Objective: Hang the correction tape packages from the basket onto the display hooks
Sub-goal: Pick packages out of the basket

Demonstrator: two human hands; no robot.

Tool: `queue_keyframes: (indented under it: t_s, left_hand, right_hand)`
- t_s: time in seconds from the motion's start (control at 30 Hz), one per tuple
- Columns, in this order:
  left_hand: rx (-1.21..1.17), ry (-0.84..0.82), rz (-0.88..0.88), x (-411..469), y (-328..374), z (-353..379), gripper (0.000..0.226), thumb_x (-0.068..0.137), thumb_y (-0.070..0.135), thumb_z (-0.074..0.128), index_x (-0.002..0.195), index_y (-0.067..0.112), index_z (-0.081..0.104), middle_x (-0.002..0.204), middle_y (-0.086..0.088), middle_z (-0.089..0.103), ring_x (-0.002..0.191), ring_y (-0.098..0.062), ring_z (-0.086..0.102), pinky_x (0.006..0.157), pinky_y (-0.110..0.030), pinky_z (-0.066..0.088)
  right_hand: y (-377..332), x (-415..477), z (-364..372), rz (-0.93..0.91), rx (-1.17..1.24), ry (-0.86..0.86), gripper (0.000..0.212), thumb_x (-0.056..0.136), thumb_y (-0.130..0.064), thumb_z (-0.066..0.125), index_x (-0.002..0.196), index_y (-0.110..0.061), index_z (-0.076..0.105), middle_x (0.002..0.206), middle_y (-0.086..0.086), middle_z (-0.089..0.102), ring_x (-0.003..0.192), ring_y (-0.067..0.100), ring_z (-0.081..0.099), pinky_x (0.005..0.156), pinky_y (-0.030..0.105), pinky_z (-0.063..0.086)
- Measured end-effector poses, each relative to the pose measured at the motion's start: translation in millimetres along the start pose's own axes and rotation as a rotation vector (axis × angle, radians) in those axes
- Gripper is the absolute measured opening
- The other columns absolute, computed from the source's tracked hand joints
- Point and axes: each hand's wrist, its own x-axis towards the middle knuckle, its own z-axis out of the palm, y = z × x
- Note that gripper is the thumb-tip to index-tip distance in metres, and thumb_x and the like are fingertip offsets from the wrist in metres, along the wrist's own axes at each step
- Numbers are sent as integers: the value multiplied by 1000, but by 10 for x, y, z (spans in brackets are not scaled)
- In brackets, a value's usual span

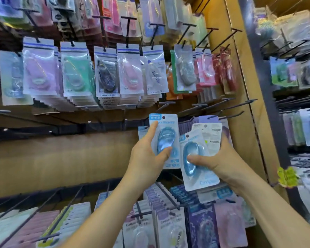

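Blue-carded correction tape package (168,122) is held up just below the bare display hooks (217,104), its punched hole not yet threaded. The left hand (147,153) has its grip closed on it, thumb on the blister. Just right of that package, the right hand (220,158) grips a small fan of further packages (204,181). A matching card (141,133) appears to hang behind it (the basket is out of view), so most of the hanging seems left.

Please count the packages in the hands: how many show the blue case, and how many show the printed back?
Blue-case packages: 2, left hand and right hand.
Printed-back package: at least 1; overlap hides more.
Total: at least 3.
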Motion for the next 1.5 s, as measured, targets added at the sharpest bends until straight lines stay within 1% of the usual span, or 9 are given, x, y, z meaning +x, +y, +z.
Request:
queue_keyframes:
  t_s: [0.27,0.5,0.63,0.73,0.87,1.0,1.13,1.27,1.5]
  left_hand:
    - [152,79,-100,123,-53,-13,80,91,27,70,155,31,22,138,7,54,105,-7,60,66,-11,53]
    - [313,60,-229,351,-185,55,75,94,26,66,153,33,21,144,3,49,96,-8,56,56,-14,47]
    - [482,88,-239,287,-103,23,65,97,37,58,152,34,24,144,-2,45,114,-16,53,82,-26,50]
    - [191,44,-172,18,95,69,41,94,46,57,131,37,43,122,3,55,104,-5,58,75,-8,45]
    - [-287,-184,-261,-291,215,231,48,75,50,67,116,27,58,102,3,71,90,-9,72,75,-28,60]
    - [-450,-123,-358,-332,188,271,24,90,26,68,111,15,66,93,2,76,84,-11,74,63,-25,58]
    - [-535,-191,-427,-361,179,314,14,96,20,60,101,12,70,98,-5,76,85,-16,72,72,-37,60]
    - [-531,-127,-404,-371,186,338,20,98,20,56,110,9,67,102,-11,76,93,-28,72,79,-46,60]
    - [-684,-48,-336,-409,281,321,20,102,16,49,118,10,58,105,-13,75,94,-32,73,73,-53,60]
  right_hand:
    - [-5,24,43,-88,-89,-46,94,65,-3,89,139,-26,35,120,-9,64,94,-6,66,71,17,57]
    - [49,50,-25,-112,-4,-56,99,70,3,84,133,-45,25,123,-14,58,98,-7,61,71,11,55]
    - [56,55,1,-94,103,-55,75,66,-4,86,114,-44,43,114,-8,68,95,3,70,75,24,59]
    - [59,65,48,-69,208,-82,88,55,-17,91,131,-24,46,118,3,71,101,20,72,78,39,61]
    - [73,23,145,-66,333,-116,83,68,-18,88,138,-16,44,122,8,69,104,27,71,75,42,61]
    - [113,-44,231,-39,391,66,59,96,-39,56,148,-41,26,127,-5,65,105,18,70,80,40,62]
    - [135,-106,310,-164,247,176,39,94,-61,42,120,-82,20,134,-15,55,116,17,63,94,52,54]
    - [114,-173,289,-200,312,-4,34,87,-49,53,119,-36,58,113,-11,71,104,9,70,80,30,59]
    - [200,-291,106,-113,290,-201,53,68,-23,80,119,-34,66,119,-6,72,110,14,68,82,28,59]
